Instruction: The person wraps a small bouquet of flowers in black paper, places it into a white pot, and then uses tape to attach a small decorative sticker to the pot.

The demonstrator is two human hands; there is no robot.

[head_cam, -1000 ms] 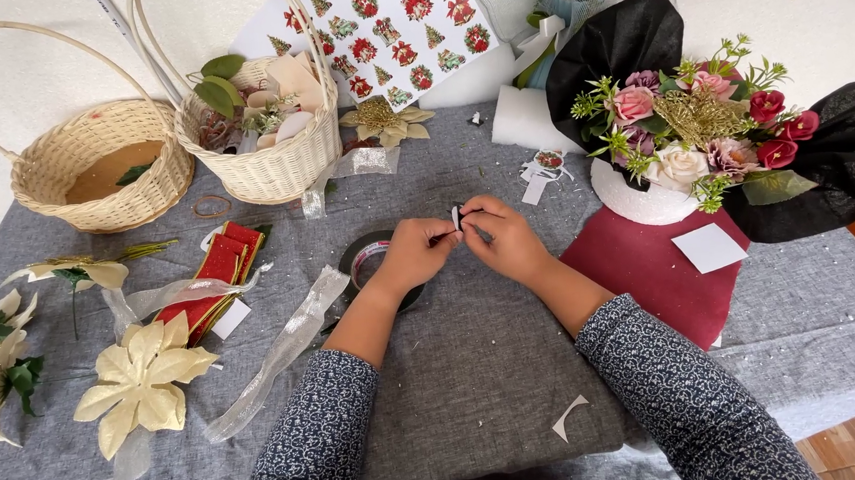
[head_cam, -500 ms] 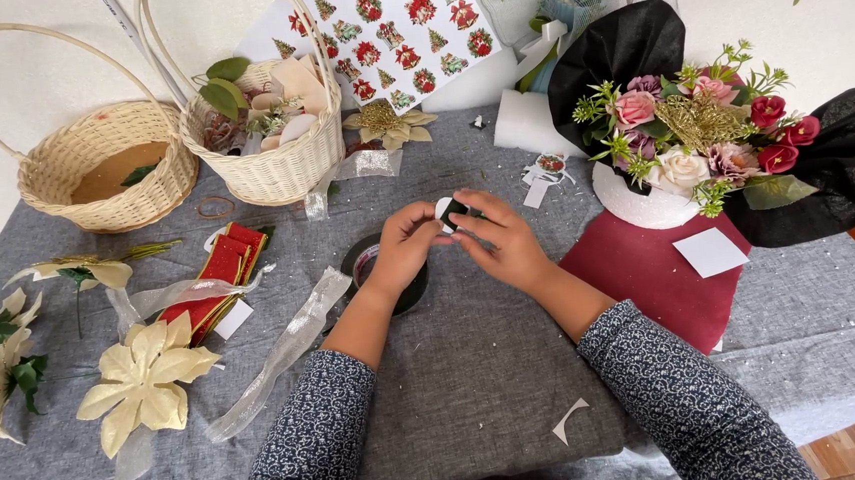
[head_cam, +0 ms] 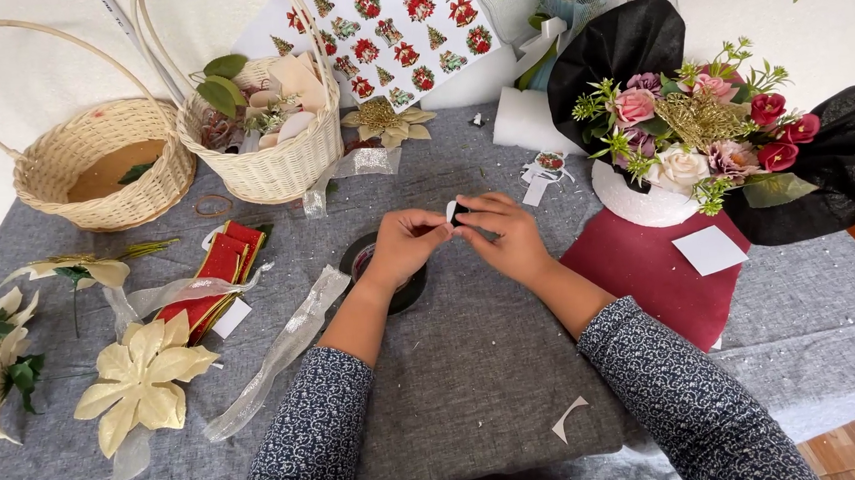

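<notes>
A small white scrap (head_cam: 451, 210) with something dark just beside it is pinched between the two hands, above the middle of the counter (head_cam: 833, 302), which is covered in grey cloth. The left hand (head_cam: 406, 248) holds it with fingers closed on the piece from the left; the right hand (head_cam: 508, 236) has its fingers clenched on the same piece from the right, so the fingertips of both hands meet. What exactly the dark bit is cannot be told, it is too small. Both forearms wear dark speckled sleeves.

Under the left wrist lies a dark round roll of tape (head_cam: 374, 264), partly hidden. A darker grey felt sheet (head_cam: 477, 367) lies beneath the arms, with a curled white paper strip (head_cam: 568, 419) on it near the right sleeve. A silver mesh ribbon (head_cam: 275, 356) runs to the left of the left arm. Further left are red ribbon pieces (head_cam: 217, 275) and a cream fabric flower (head_cam: 142, 385).

At the back left stand two wicker baskets: an almost empty one (head_cam: 91, 158) and one filled with leaves and petals (head_cam: 264, 131). Behind them leans a sheet of patterned paper (head_cam: 403, 26) with red and green figures. To the right, a flower arrangement (head_cam: 701, 131) in black wrap stands on a white base, on a dark red sheet (head_cam: 641, 275), with a white square card (head_cam: 711, 248) on that sheet.
</notes>
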